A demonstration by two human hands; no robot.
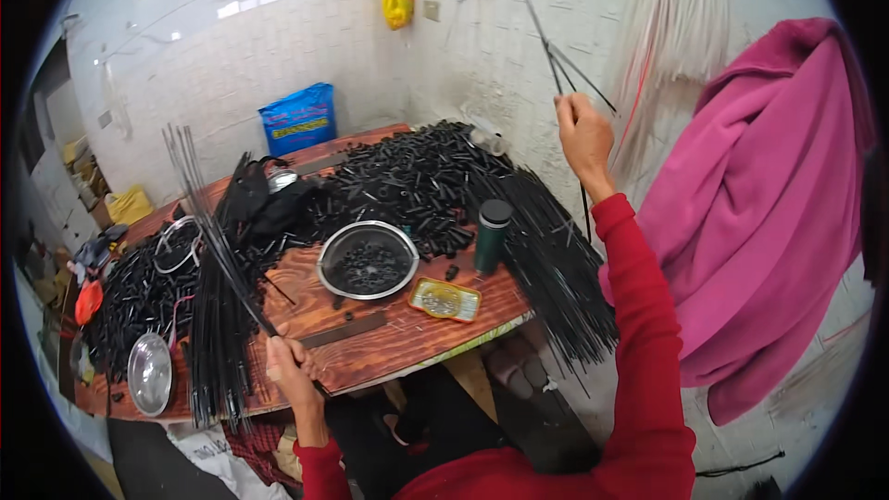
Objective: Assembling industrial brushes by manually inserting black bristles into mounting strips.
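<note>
Bright, even light; glare on the white wall (231, 9); fisheye-bent, dark edges.

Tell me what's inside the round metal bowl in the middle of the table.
The round metal bowl holds a loose heap of small black pieces. They cover most of the bottom, so anything under them is hidden.

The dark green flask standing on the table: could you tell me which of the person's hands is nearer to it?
Right. The right hand is raised above and to the right of the flask, gripping thin black rods; the left hand is farther off at the table's near edge.
</note>
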